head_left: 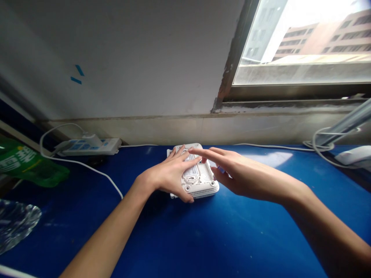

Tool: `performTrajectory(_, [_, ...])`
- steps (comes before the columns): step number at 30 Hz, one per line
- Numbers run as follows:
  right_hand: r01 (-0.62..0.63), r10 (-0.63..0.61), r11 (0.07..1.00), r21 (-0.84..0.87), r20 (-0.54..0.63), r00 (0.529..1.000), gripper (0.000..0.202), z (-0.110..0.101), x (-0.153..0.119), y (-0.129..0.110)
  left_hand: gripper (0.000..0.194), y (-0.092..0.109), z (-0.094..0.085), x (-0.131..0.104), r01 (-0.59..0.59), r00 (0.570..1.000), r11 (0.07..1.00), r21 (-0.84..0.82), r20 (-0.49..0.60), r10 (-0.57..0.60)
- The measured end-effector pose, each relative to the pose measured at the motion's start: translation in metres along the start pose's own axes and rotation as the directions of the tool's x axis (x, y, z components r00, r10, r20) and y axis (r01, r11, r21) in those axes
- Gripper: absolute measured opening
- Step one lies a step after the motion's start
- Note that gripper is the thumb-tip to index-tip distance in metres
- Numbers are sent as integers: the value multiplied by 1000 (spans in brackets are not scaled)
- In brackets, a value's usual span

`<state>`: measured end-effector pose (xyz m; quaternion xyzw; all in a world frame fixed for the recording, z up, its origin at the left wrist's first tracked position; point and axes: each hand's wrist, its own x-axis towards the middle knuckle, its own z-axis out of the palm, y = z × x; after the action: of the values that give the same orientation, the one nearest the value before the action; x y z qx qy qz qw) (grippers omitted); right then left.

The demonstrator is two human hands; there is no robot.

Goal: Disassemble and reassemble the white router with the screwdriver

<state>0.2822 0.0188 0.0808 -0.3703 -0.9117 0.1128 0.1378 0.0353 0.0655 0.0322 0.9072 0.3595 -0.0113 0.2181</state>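
A white plastic device [206, 178] with rows of small vent holes and round screw recesses lies flat on the blue table [185, 239], near the wall. Spread over its left part is my left hand [171, 172], its fingers apart and the thumb at the device's front edge. My right hand [232, 170] is at the device's right side, fingers extended toward the left, with the index fingertip close to my left fingers. Whether that fingertip touches the device cannot be made out. Part of the device's top is hidden under my hands.
A white power strip [108, 146] with a plugged-in cable sits at the back left. Green bottle [31, 164] and clear plastic bottle [17, 224] are at the left edge. A metal pole [348, 119] with coiled white cable stands at the right.
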Motion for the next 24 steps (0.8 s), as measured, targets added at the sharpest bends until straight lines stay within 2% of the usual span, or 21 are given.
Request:
performTrajectory(2, [-9, 9, 1000, 13, 6, 1000, 82, 0, 0, -2, 130, 5, 3, 0, 4, 1000, 999, 43, -12, -4])
performTrajectory(6, [-95, 95, 995, 19, -13, 995, 41, 3, 6, -6, 128, 10, 9, -1, -9, 999, 998, 69, -34, 12])
performTrajectory(7, [-98, 98, 995, 20, -19, 995, 37, 4, 7, -6, 128, 10, 9, -1, -12, 999, 998, 67, -29, 14])
performTrajectory(9, [-76, 77, 997, 17, -19, 997, 47, 5, 7, -5, 129, 10, 9, -1, -15, 1000, 998, 69, -25, 16])
performTrajectory(12, [-31, 31, 998, 46, -4, 1000, 78, 4, 4, -3, 132, 10, 9, -2, -19, 999, 997, 71, -46, 23])
performTrajectory(15, [-20, 17, 993, 119, 27, 999, 91, 0, 1, -4, 126, 10, 10, -4, -30, 997, 999, 39, -69, 33])
performTrajectory(18, [-41, 37, 988, 149, 27, 999, 86, -3, 1, -7, 119, 9, 12, -7, -47, 994, 999, 23, -98, 49])
performTrajectory(21, [-38, 36, 988, 150, 15, 999, 66, -3, 3, -12, 115, 6, 17, -13, -75, 987, 996, 46, -137, 81])
performTrajectory(24, [-38, 34, 984, 172, 27, 999, 55, -2, 6, -13, 111, 1, 25, -19, -95, 980, 993, 67, -166, 105])
